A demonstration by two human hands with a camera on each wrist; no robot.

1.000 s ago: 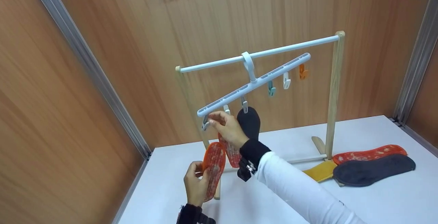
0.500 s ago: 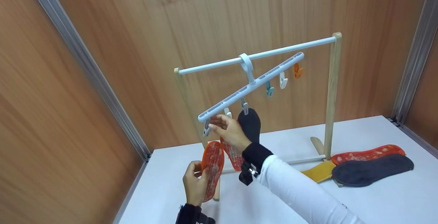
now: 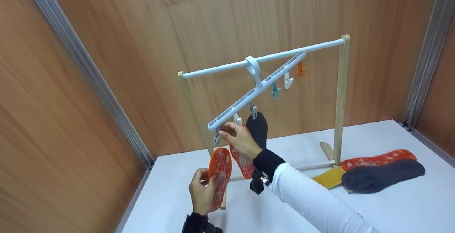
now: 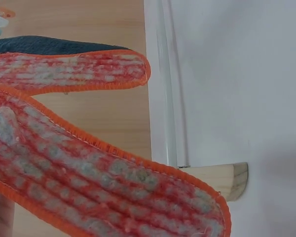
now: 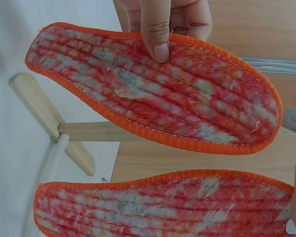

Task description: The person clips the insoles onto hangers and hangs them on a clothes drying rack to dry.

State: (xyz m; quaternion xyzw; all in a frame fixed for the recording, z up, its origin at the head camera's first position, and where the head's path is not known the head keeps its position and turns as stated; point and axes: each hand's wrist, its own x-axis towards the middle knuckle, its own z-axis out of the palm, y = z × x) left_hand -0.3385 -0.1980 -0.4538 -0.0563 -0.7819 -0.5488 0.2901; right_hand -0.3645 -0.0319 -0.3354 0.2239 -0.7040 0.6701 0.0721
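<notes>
My left hand (image 3: 202, 193) pinches a red insole (image 3: 221, 176) with orange edging by its side, thumb on its face. The insole stands upright, its rounded top just below a grey clip (image 3: 217, 137) at the near end of a pale blue clip hanger (image 3: 245, 100). Thumb and fingers of my right hand (image 3: 243, 141) pinch that clip. In the right wrist view, the insole's tip comes close to the clip (image 5: 295, 120). Behind my right hand hang another red insole (image 3: 245, 167) and a dark insole (image 3: 259, 128) from a second grey clip (image 3: 253, 111).
The hanger hooks over the white rail (image 3: 213, 70) of a wooden-legged rack (image 3: 340, 108). Teal, white and orange clips (image 3: 301, 70) dangle at its far end. On the table's right lie a dark insole (image 3: 384, 176), a red insole (image 3: 380, 159) and a yellow piece (image 3: 330, 178).
The hanger has turned and its near end has dropped a little, my right hand moving down with the clip. The red insole in my left hand has barely moved.
</notes>
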